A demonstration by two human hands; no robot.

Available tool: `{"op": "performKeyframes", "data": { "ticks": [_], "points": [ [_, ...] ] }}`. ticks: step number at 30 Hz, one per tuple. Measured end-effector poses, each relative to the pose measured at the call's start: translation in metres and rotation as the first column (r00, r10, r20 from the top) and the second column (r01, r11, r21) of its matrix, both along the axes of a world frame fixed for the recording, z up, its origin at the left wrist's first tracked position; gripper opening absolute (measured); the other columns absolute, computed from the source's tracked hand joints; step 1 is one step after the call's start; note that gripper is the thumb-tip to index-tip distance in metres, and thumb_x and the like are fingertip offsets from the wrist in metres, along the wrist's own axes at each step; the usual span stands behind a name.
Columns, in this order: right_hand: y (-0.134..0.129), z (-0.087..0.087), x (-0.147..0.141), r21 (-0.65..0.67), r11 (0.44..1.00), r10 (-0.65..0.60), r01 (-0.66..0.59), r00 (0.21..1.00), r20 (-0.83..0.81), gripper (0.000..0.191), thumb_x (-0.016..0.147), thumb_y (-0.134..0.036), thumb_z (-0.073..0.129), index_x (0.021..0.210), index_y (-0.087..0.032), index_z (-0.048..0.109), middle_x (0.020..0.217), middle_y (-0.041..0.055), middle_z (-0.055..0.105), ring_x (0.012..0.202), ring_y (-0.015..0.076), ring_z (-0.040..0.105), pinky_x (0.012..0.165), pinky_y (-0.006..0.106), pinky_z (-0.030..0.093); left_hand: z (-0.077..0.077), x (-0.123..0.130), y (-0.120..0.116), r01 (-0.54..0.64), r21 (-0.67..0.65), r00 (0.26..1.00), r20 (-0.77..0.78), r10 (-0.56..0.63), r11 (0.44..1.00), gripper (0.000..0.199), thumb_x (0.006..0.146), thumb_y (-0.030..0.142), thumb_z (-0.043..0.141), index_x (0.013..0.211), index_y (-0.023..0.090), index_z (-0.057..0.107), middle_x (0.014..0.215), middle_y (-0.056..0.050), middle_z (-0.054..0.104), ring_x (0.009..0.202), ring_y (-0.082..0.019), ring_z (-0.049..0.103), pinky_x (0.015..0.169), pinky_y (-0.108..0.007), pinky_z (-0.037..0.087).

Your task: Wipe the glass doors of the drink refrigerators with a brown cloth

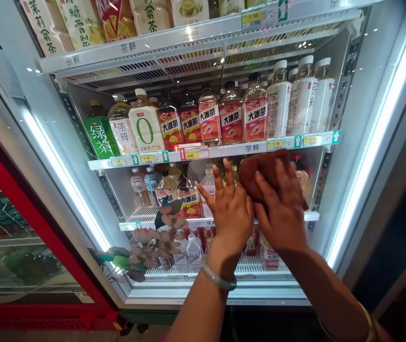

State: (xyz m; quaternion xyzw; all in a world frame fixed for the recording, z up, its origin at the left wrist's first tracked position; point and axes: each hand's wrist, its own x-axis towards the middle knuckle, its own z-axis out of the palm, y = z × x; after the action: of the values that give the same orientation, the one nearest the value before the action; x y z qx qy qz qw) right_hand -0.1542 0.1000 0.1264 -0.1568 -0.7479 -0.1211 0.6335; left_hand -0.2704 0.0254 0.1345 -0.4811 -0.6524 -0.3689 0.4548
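Observation:
My left hand (231, 213) is raised in front of the drinks fridge with its fingers spread, seemingly against the glass door. A pale bangle (218, 276) circles that wrist. Close beside it on the right, my right hand (282, 211) presses a reddish-brown cloth (255, 171) to the front of the fridge, just below a shelf edge. This hand and the cloth are slightly blurred. Behind both hands, bottles on the lower shelves are partly hidden.
Bottled teas (170, 124) line the shelf (224, 151) with price tags. Flower decorations (156, 242) show at the lower left of the door. Bright light strips (65, 175) run down both sides. A red-framed fridge (42, 204) stands at left.

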Motion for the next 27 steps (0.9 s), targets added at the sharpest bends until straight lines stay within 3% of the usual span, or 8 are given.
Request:
{"op": "performKeyframes", "data": {
  "ticks": [5, 8, 11, 16, 20, 23, 25, 27],
  "points": [
    [0.036, -0.017, 0.025, 0.152, 0.988, 0.002, 0.001, 1.000, -0.021, 0.069, 0.091, -0.025, 0.071, 0.156, -0.035, 0.052, 0.174, 0.0077, 0.037, 0.159, 0.0393, 0.039, 0.131, 0.071, 0.027, 0.002, 0.005, 0.001, 0.010, 0.002, 1.000, 0.014, -0.010, 1.000, 0.071, 0.104, 0.022, 0.051, 0.171, 0.026, 0.029, 0.181, -0.009, 0.014, 0.168, -0.025, -0.011, 0.130, -0.068, -0.019],
    [0.058, -0.019, 0.043, 0.040, 0.998, -0.038, 0.047, 0.980, -0.195, 0.069, 0.091, -0.027, 0.069, 0.157, -0.033, 0.052, 0.176, 0.0112, 0.032, 0.158, 0.0435, 0.039, 0.129, 0.075, 0.026, 0.002, 0.010, 0.006, 0.011, 0.025, 1.000, 0.007, -0.011, 1.000, 0.072, 0.106, 0.023, 0.047, 0.173, 0.023, 0.021, 0.181, -0.010, 0.015, 0.168, -0.022, -0.014, 0.129, -0.064, -0.022],
    [0.046, -0.015, 0.036, -0.094, 0.995, -0.045, 0.024, 0.972, -0.229, 0.073, 0.093, -0.028, 0.064, 0.163, -0.030, 0.044, 0.179, 0.0133, 0.022, 0.164, 0.0444, 0.027, 0.128, 0.075, 0.027, -0.003, 0.018, 0.012, 0.023, -0.019, 1.000, -0.016, -0.024, 1.000, 0.069, 0.106, 0.023, 0.046, 0.171, 0.021, 0.025, 0.180, -0.010, 0.021, 0.169, -0.023, -0.009, 0.127, -0.064, -0.024],
    [0.026, -0.013, 0.021, 0.073, 0.997, 0.036, -0.032, 0.998, -0.054, 0.064, 0.096, -0.020, 0.060, 0.158, -0.034, 0.049, 0.176, 0.0082, 0.033, 0.164, 0.0376, 0.029, 0.131, 0.069, 0.028, -0.014, 0.032, 0.019, 0.038, -0.101, 0.998, -0.049, -0.043, 0.994, 0.044, 0.103, 0.025, 0.050, 0.145, 0.019, 0.064, 0.177, -0.009, 0.033, 0.170, -0.028, 0.000, 0.129, -0.068, -0.021],
    [0.061, -0.018, 0.047, 0.127, 0.991, -0.016, 0.037, 0.987, -0.160, 0.058, 0.091, -0.019, 0.064, 0.147, -0.034, 0.060, 0.167, 0.0080, 0.047, 0.156, 0.0392, 0.043, 0.130, 0.075, 0.021, -0.013, 0.037, 0.022, 0.027, -0.056, 0.999, -0.042, -0.029, 0.998, 0.061, 0.104, 0.024, 0.047, 0.164, 0.017, 0.041, 0.178, -0.012, 0.027, 0.168, -0.023, -0.009, 0.128, -0.065, -0.022],
    [0.071, -0.017, 0.056, -0.065, 0.996, -0.081, 0.062, 0.932, -0.354, 0.064, 0.091, -0.017, 0.059, 0.153, -0.031, 0.057, 0.171, 0.0114, 0.039, 0.157, 0.0409, 0.040, 0.127, 0.074, 0.030, -0.013, 0.040, 0.026, 0.041, -0.049, 0.997, -0.070, -0.045, 0.998, 0.067, 0.105, 0.023, 0.046, 0.170, 0.016, 0.028, 0.177, -0.013, 0.028, 0.168, -0.020, -0.011, 0.127, -0.063, -0.024],
    [0.060, -0.014, 0.049, -0.116, 0.993, -0.075, 0.037, 0.938, -0.338, 0.065, 0.092, -0.020, 0.058, 0.156, -0.030, 0.053, 0.173, 0.0125, 0.036, 0.159, 0.0409, 0.037, 0.126, 0.071, 0.035, -0.015, 0.042, 0.028, 0.044, -0.053, 0.997, -0.068, -0.047, 0.998, 0.066, 0.104, 0.024, 0.049, 0.168, 0.016, 0.033, 0.177, -0.013, 0.029, 0.169, -0.022, -0.008, 0.127, -0.063, -0.023],
    [0.045, -0.012, 0.040, -0.005, 1.000, -0.003, 0.002, 0.974, -0.226, 0.061, 0.092, -0.022, 0.061, 0.152, -0.030, 0.056, 0.168, 0.0122, 0.042, 0.157, 0.0397, 0.040, 0.126, 0.069, 0.037, -0.017, 0.043, 0.029, 0.049, -0.062, 0.997, -0.051, -0.053, 0.997, 0.055, 0.102, 0.025, 0.054, 0.157, 0.018, 0.053, 0.177, -0.013, 0.031, 0.169, -0.026, -0.003, 0.126, -0.066, -0.022]
  ]
}}
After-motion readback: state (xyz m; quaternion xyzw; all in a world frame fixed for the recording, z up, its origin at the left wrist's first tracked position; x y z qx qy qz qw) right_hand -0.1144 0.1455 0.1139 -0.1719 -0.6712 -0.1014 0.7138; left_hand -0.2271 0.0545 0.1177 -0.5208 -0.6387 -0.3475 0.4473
